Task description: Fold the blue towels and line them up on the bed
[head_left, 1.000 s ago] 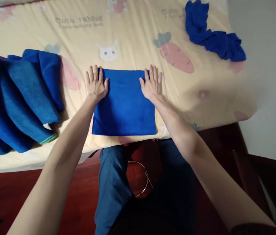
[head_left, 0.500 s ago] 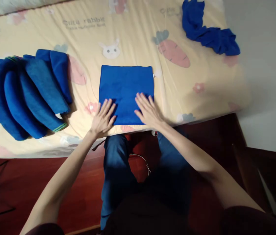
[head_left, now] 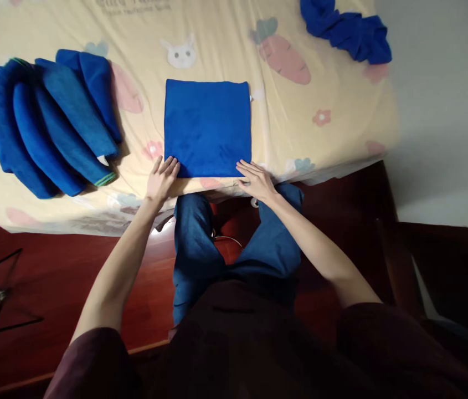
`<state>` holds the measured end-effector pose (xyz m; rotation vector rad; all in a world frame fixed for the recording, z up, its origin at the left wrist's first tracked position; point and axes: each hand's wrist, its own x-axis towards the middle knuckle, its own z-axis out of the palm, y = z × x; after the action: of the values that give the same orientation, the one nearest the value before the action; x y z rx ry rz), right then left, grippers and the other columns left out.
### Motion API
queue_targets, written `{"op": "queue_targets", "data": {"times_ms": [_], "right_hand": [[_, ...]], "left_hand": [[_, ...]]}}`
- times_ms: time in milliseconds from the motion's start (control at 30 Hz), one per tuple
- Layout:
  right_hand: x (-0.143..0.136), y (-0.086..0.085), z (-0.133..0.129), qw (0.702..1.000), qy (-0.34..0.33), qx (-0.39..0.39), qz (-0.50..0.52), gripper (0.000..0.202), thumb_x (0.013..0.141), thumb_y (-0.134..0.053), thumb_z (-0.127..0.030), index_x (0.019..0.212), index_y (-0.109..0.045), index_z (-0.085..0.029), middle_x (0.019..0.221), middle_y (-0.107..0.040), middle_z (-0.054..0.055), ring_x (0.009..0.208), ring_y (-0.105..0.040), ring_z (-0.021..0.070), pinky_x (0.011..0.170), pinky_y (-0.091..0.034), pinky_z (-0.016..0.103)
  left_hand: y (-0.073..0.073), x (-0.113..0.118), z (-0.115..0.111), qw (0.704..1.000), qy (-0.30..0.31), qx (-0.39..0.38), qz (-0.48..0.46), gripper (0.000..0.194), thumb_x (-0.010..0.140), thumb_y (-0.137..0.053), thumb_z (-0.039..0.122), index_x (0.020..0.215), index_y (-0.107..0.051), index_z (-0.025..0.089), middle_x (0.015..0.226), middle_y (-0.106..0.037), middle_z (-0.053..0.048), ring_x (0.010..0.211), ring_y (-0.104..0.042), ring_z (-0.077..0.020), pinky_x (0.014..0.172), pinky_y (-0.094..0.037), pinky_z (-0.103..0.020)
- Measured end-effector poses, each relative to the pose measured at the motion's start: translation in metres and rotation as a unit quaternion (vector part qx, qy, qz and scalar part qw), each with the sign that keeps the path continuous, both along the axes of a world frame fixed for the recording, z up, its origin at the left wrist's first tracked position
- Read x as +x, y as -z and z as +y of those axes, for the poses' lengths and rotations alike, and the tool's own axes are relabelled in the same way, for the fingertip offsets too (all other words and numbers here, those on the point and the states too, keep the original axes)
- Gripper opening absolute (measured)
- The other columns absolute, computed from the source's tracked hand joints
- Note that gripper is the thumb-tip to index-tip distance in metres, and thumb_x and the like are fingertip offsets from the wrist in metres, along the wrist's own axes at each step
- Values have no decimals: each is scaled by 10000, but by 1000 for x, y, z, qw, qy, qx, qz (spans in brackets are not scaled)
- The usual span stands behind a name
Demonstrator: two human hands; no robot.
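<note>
The 2 hands are at the near edge of the bed [head_left: 283, 127]. The left hand [head_left: 162, 180] has its fingers loosely bent on the near left corner of a flat blue cloth [head_left: 207, 124]; the right hand [head_left: 257, 180] has its fingers slightly spread on the near right corner. I cannot tell whether either pinches the fabric. The cloth lies squared up along the bed's near edge, a small white tag [head_left: 251, 98] at its right side. Towards the bed's near left corner, folded blue cloths [head_left: 57, 127] overlap in a row. A crumpled blue cloth [head_left: 352, 33] lies well apart, close to the bed's right edge.
</note>
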<state>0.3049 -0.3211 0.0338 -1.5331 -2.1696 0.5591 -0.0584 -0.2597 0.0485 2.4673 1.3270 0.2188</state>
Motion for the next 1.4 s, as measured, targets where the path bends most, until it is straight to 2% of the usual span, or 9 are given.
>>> {"op": "queue_targets", "data": {"times_ms": [233,367,467,600,700,800,933,1200,1400], "right_hand": [[15,1,15,1000,-15,-3,-1,487,871,-547,-58,1307,-721,-190,1408,-667,73,1373,-600,240,1193,-466,487],[28,2,14,1000,-4,-3,-1,451,852,-558,-49,1218,-769,-207,1331,-718,73,1312,-651,267,1159,-493,500],[37,4,3,999,26,13,17,446,841,-553,-64,1172,-788,-249,1285,-746,46,1268,-680,274,1149,-501,525],[41,8,-4,998,40,21,46,489,790,-545,-47,1142,-796,-277,1248,-764,27,1260,-679,274,1152,-493,542],[41,12,2,995,46,13,84,576,722,-525,-21,1185,-784,-247,1267,-755,47,1256,-673,263,1135,-512,513],[41,14,10,991,63,-5,120,657,655,-493,-6,1203,-778,-228,1257,-756,60,1226,-679,261,1101,-538,500],[38,12,16,989,58,-18,135,631,630,-484,-6,1121,-809,-232,1187,-781,64,1201,-682,276,1105,-528,526],[29,4,16,985,66,-33,157,598,668,-491,-32,1135,-801,-241,1208,-775,49,1221,-686,259,1129,-516,504],[28,8,14,977,129,-36,164,437,849,-461,-139,1144,-779,-198,1175,-782,79,1149,-715,247,1036,-575,420]], "left_hand": [[2,0,-9,1000,-9,4,-24,514,969,-381,140,1441,-584,144,1538,-541,-169,1505,-424,-300,1285,-316,-550],[0,-2,-33,1000,6,13,-15,520,971,-380,169,1449,-580,120,1544,-525,-185,1494,-438,-306,1281,-322,-540],[4,4,-57,999,6,10,-30,525,961,-388,162,1442,-597,173,1524,-557,-140,1460,-493,-276,1279,-324,-544],[18,14,-75,992,-77,24,-99,535,927,-390,119,1369,-658,257,1451,-639,-53,1414,-549,-210,1257,-367,-518],[25,22,-72,977,-148,27,-148,563,839,-427,87,1305,-697,252,1409,-673,-40,1394,-561,-202,1212,-422,-512],[25,30,-65,971,-164,1,-176,523,790,-461,106,1212,-741,239,1347,-713,-47,1364,-572,-224,1167,-461,-514],[21,36,-60,960,-190,-12,-204,475,791,-491,152,1182,-750,227,1285,-743,-65,1300,-601,-243,1151,-464,-510],[24,35,-63,952,-226,-13,-206,545,752,-461,142,1224,-727,206,1233,-759,-62,1252,-611,-231,1129,-482,-448],[23,34,-65,943,-261,-8,-205,478,810,-429,158,1194,-712,176,1239,-741,-101,1192,-647,-233,1081,-508,-390]]}}
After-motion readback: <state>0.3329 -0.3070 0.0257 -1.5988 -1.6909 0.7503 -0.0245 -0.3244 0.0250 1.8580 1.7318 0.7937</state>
